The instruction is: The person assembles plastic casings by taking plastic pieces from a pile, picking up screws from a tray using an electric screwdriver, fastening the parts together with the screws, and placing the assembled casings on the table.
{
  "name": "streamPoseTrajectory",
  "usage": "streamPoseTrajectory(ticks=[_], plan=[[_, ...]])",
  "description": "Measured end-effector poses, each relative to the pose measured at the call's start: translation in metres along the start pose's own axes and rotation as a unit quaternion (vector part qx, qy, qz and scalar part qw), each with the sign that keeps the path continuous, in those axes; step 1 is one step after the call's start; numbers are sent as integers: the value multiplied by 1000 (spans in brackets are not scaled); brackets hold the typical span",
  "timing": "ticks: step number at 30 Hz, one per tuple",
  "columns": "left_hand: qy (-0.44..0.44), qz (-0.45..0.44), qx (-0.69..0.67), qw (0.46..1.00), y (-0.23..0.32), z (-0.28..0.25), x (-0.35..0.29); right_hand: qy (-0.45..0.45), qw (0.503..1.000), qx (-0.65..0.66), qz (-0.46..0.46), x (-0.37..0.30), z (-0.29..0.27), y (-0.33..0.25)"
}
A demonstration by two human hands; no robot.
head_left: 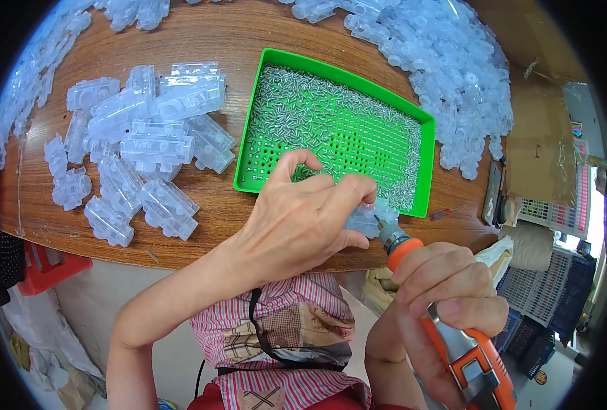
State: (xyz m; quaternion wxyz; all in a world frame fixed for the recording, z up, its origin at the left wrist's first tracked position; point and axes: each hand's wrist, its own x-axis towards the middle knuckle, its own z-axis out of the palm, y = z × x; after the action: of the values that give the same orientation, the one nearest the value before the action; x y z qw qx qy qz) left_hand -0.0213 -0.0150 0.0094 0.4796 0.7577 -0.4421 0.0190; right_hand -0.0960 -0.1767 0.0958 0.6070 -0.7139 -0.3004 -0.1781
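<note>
hidden: most of the clear plastic part sits behind the left hand's fingers; only its right edge shows, so its shape can't be read.
driver tip: bit of the orange-and-grey electric screwdriver meets the part's right edge; the exact contact point is too small to make out.
cut off: screwdriver body runs out of the lower frame edge; both forearms enter from the bottom.
left hand: fingers curled closed around the clear part, pinching it just over the near table edge, in front of the green tray.
right hand: wrapped tight around the screwdriver grip, tool angled up and left toward the part.
green tray: perforated floor, small metal screws spread thickest at the back and left; near-right area mostly bare mesh.
left pile: clear plastic housings stacked loosely on the table, well apart from the hands.
back pile: many more clear pieces heaped along the far and right rim, bent by the lens, single pieces hard to separate.
table: round-edged, brown wood grain.
small item: thin red-handled tool lies just right of the tray.
room: cardboard box and plastic crates at right, red stool lower left, pale floor; the person wears a striped apron.
</note>
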Motion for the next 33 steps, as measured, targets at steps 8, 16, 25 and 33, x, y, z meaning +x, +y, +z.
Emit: streamPoseTrajectory(ticks=[8, 16, 25, 33], plan=[[6, 7, -10, 1000, 3, -2, 2, 88, 996, -18, -18, 6, 16, 4], [61, 135, -97, 984, -1, 0, -13, 304, 947, 93, 52, 32, -27, -24], [169, 189, -68, 965, -3, -54, -40, 429, 895, 22, 121, 23, -31, 20], [377, -201, 67, 901, -42, -198, -42, 427, 896, 29, 113, 10, -54, 17]])
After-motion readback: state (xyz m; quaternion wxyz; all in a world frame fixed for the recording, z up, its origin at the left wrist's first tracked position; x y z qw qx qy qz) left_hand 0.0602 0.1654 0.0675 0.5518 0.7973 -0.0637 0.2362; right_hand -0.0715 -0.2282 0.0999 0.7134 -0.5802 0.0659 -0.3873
